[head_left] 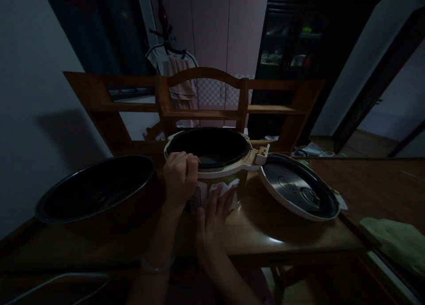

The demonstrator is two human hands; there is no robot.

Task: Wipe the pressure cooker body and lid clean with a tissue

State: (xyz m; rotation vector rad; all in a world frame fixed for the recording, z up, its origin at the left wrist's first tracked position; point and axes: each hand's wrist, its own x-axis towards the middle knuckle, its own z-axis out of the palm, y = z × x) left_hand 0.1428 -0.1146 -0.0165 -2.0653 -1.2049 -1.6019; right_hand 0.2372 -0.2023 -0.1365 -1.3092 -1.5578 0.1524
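Observation:
A rice cooker (222,171) with a pale rim and a dark, wide opening stands on the wooden table. My left hand (181,176) is closed over the front left of its rim, fingers curled toward the inside. Low on the cooker's front, my right hand (214,227) presses a crumpled white cloth or tissue (234,192) against the outer wall, beside the control panel (200,194). Hinged at the right, the cooker's lid (295,185) lies swung open with its metallic inner face up. A large black pot (99,190) sits left of the cooker.
Behind the cooker rises a wooden shelf frame (206,114) along the table's back. The glossy tabletop (265,234) ends close to me. A pale cloth (395,243) lies at the lower right, and a thin white wire-like loop (66,276) is at the lower left.

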